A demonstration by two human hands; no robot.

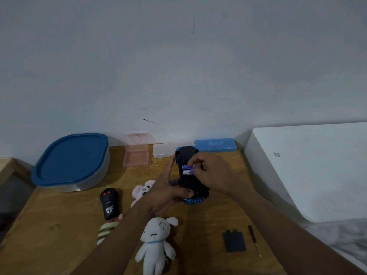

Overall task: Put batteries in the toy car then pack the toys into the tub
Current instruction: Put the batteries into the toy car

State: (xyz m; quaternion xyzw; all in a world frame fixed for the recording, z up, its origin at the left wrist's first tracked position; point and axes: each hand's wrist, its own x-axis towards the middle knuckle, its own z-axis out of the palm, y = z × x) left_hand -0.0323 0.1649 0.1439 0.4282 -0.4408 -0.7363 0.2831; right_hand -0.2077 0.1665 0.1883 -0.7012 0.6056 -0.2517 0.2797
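Loading the battery bay: the left hand (168, 188) grips the upturned blue-and-black plastic toy car (186, 155) above the wooden table (59, 235), thumb curled over its underside; the right hand (211, 173) pinches the upper of 2 blue-labelled cylindrical batteries (187, 170) in the bay. Next, probably: seat it, then refit the flat black plastic cover (234, 241) with the slim screwdriver (254, 240) lying beside it.

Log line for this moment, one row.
step: loading toy car | left hand: grips upturned car | right hand: pinches battery at bay | battery cover, screwdriver: on table | tub: lid on
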